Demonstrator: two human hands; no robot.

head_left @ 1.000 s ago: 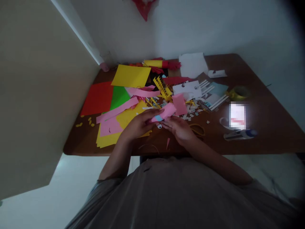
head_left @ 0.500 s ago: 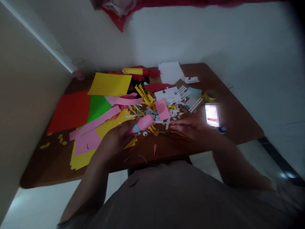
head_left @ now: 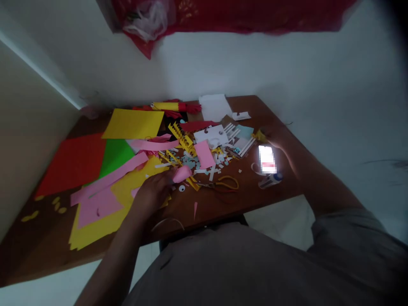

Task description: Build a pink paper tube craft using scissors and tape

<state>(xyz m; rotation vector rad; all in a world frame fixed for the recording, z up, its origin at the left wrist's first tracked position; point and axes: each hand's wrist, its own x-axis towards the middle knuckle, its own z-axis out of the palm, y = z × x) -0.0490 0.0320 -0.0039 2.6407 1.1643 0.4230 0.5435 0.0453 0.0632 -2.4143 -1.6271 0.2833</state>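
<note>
Paper roll (head_left: 182, 174): likely light, crushable; left hand (head_left: 155, 188) clamped on.
Tape roll (head_left: 261, 135): likely firm; rim hold best; right hand (head_left: 276, 138) there, grip unclear from here.

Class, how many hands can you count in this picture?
2: the left hand holds the pink roll, left of the scissors; the right hand is at the yellow tape roll, beyond the glowing screen. No others show.
</note>
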